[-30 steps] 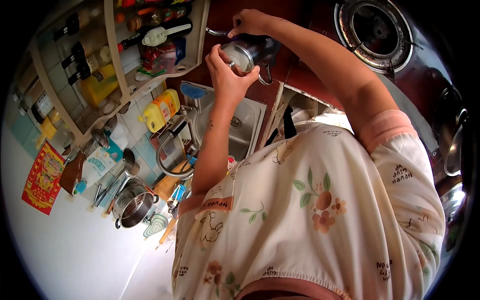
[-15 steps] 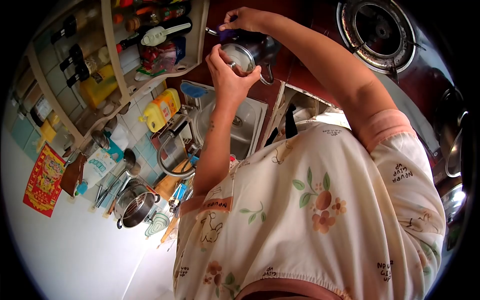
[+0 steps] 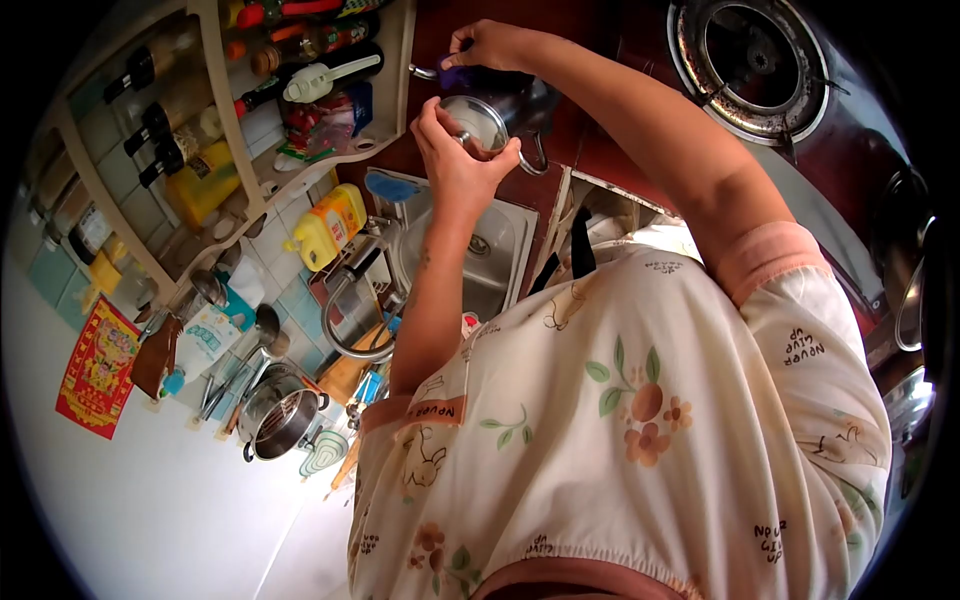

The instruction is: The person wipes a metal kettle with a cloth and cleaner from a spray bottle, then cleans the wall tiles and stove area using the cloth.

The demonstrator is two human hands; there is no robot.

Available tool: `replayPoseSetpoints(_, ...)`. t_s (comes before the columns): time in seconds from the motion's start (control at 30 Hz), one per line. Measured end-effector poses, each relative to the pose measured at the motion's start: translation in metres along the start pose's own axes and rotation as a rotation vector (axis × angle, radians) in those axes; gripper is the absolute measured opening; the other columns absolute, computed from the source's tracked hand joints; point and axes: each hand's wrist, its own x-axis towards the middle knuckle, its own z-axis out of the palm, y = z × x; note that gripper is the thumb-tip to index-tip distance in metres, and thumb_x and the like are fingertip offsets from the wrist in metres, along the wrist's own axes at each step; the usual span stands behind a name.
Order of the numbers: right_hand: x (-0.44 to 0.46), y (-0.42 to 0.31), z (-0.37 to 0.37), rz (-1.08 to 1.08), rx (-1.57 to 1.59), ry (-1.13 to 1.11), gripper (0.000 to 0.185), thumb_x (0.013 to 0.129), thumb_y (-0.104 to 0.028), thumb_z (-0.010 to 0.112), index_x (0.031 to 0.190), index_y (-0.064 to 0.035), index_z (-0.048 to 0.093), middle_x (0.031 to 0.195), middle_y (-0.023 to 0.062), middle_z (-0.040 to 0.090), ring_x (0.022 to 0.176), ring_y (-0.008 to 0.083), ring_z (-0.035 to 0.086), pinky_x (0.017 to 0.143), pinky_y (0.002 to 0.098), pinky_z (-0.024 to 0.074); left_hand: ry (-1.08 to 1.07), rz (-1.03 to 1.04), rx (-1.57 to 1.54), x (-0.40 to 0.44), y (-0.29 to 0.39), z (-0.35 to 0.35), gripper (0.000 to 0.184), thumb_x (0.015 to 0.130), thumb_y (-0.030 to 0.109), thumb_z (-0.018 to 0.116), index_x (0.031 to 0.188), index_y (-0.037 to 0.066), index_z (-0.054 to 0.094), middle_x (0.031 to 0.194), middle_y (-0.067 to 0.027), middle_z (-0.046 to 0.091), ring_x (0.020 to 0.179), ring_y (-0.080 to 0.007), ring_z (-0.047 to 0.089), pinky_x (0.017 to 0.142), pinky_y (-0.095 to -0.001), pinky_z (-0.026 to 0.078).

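Observation:
My left hand (image 3: 462, 160) is curled around a round, metal-rimmed vessel (image 3: 474, 118) with a pale inside; its exact kind is unclear. Just behind it a dark pot-like body (image 3: 515, 98) rests on the dark red counter, and a curved metal handle (image 3: 538, 158) shows beside it. Farther off, my right hand (image 3: 478, 46) pinches a small purple piece (image 3: 455, 77), perhaps cloth, beside a thin shiny metal end (image 3: 424, 72). The fingertips of the right hand are partly hidden by shadow.
A steel sink (image 3: 515, 235) with a curved faucet (image 3: 340, 325) lies near my left forearm. A yellow bottle (image 3: 330, 228) stands by the wall. Shelves (image 3: 232, 110) hold several bottles. To the right is a gas burner (image 3: 755, 65); a steel pot (image 3: 282, 415) hangs at left.
My left hand and the round vessel have shifted slightly, and the vessel's side shows more. My right hand has moved a little down. The view has turned slightly.

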Motion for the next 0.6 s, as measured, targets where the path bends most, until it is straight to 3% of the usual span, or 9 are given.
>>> replayPoseSetpoints(0.17, 0.010, 0.001, 0.003, -0.195, -0.033, 0.056, 0.036, 0.087, -0.044, 0.078, 0.092, -0.0097, 0.068, 0.078, 0.0044, 0.067, 0.074, 0.0173, 0.059, 0.071, 0.0366, 0.0484, 0.008, 0.002, 0.020, -0.001, 0.000, 0.000, 0.101, 0.067, 0.021, 0.090, 0.143, -0.003, 0.028, 0.126, -0.0199, 0.040, 0.115, -0.0319, 0.046, 0.101, -0.0423, 0.042)
replayPoseSetpoints(0.27, 0.004, -0.024, 0.001, -0.089, -0.039, 0.003, 0.035, 0.087, -0.043, 0.078, 0.094, -0.0098, 0.068, 0.081, 0.0062, 0.068, 0.076, 0.0186, 0.062, 0.073, 0.0366, 0.0502, 0.012, 0.036, 0.046, -0.001, -0.001, 0.000, 0.101, 0.068, 0.021, 0.090, 0.143, -0.002, 0.027, 0.126, -0.0199, 0.040, 0.115, -0.0321, 0.046, 0.101, -0.0422, 0.042)
replayPoseSetpoints(0.37, 0.000, -0.035, 0.008, -0.140, 0.003, 0.060, 0.034, 0.087, -0.042, 0.077, 0.095, -0.0105, 0.068, 0.080, 0.0060, 0.068, 0.074, 0.0188, 0.062, 0.072, 0.0365, 0.0503, 0.004, -0.004, -0.009, -0.001, -0.001, 0.001, 0.101, 0.067, 0.021, 0.090, 0.143, -0.002, 0.027, 0.126, -0.0197, 0.040, 0.115, -0.0320, 0.046, 0.101, -0.0421, 0.041)
replayPoseSetpoints(0.5, 0.005, -0.020, 0.010, -0.091, -0.008, 0.023, 0.038, 0.086, -0.046, 0.078, 0.095, -0.0102, 0.066, 0.078, 0.0053, 0.066, 0.074, 0.0189, 0.060, 0.070, 0.0376, 0.0487, 0.001, -0.002, 0.006, -0.002, -0.001, -0.001, 0.101, 0.068, 0.021, 0.090, 0.143, -0.002, 0.027, 0.126, -0.0196, 0.040, 0.115, -0.0318, 0.045, 0.102, -0.0422, 0.041)
replayPoseSetpoints(0.6, -0.002, -0.016, 0.004, -0.097, -0.054, 0.036, 0.040, 0.086, -0.045, 0.078, 0.093, -0.0087, 0.065, 0.081, 0.0095, 0.066, 0.077, 0.0232, 0.062, 0.073, 0.0403, 0.0488, 0.009, 0.010, 0.001, 0.001, -0.001, 0.001, 0.100, 0.069, 0.021, 0.089, 0.143, -0.002, 0.027, 0.126, -0.0195, 0.040, 0.115, -0.0317, 0.045, 0.102, -0.0425, 0.041)
